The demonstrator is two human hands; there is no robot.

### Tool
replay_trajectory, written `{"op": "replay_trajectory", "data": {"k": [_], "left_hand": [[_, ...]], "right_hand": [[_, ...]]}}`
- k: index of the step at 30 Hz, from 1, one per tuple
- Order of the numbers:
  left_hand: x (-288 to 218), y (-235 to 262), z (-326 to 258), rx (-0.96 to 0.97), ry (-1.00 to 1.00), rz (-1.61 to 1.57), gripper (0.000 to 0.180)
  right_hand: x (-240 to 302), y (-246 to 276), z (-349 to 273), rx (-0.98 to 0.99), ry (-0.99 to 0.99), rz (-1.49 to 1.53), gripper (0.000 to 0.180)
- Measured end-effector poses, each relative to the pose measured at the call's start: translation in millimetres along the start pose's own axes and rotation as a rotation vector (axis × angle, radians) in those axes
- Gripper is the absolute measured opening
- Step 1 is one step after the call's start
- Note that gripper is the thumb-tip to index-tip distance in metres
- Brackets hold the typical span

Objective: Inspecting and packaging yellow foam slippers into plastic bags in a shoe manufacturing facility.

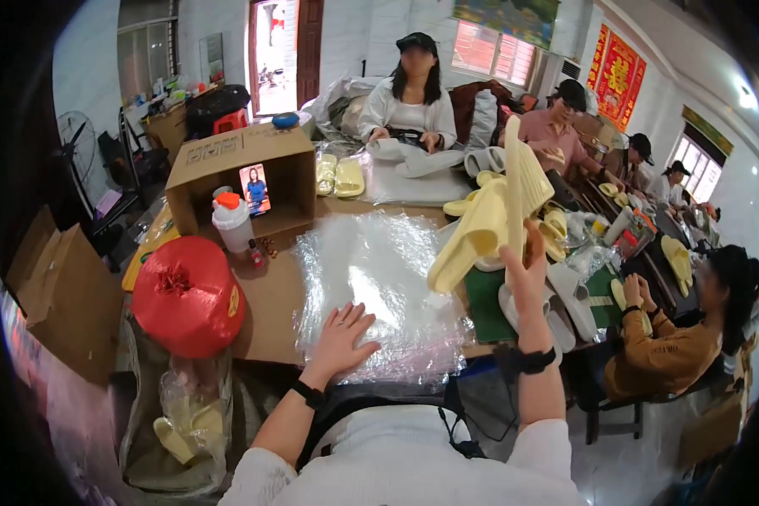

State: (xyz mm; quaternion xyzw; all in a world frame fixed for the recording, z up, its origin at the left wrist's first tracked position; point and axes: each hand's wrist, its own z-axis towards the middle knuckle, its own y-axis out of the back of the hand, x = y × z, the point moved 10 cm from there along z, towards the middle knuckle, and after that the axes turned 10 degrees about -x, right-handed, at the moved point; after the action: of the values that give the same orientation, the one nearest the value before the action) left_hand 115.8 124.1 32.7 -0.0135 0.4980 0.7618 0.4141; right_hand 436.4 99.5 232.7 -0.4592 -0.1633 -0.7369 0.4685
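My left hand (341, 341) lies flat, fingers apart, on the near left part of a stack of clear plastic bags (371, 270). Raised above the right side of the table, my right hand (527, 274) grips a pair of pale yellow slippers (476, 232). One slipper stands with its sole edge-on to me, the other tilts down to the left. Behind and below them are more yellow slippers (554, 229), partly hidden, and light grey-white slippers (567, 291) near a green mat (484, 305).
Left of the bags are an open cardboard box (228, 156) with a phone (255, 189), a white bottle (232, 223) and a large red plastic bundle (185, 295). A sack (135, 422) with bagged slippers stands below. Other people sit across the table and along its right side.
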Motion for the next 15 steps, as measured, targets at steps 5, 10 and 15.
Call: {"op": "replay_trajectory", "data": {"k": [5,10,15], "left_hand": [[0.3,1.8,0.7,-0.019,-0.003,-0.010,0.063],[0.9,5.7,-1.0,-0.037,-0.001,-0.019,0.063],[1.1,-1.3,0.0,-0.045,-0.029,-0.010,0.060]], "right_hand": [[-9.7,-39.6,-44.0,0.114,-0.063,0.041,0.072],[-24.0,-91.4,-93.3,0.205,-0.028,-0.259,0.075],[-80.3,-126.0,-148.1,0.328,0.141,-0.632,0.088]]}}
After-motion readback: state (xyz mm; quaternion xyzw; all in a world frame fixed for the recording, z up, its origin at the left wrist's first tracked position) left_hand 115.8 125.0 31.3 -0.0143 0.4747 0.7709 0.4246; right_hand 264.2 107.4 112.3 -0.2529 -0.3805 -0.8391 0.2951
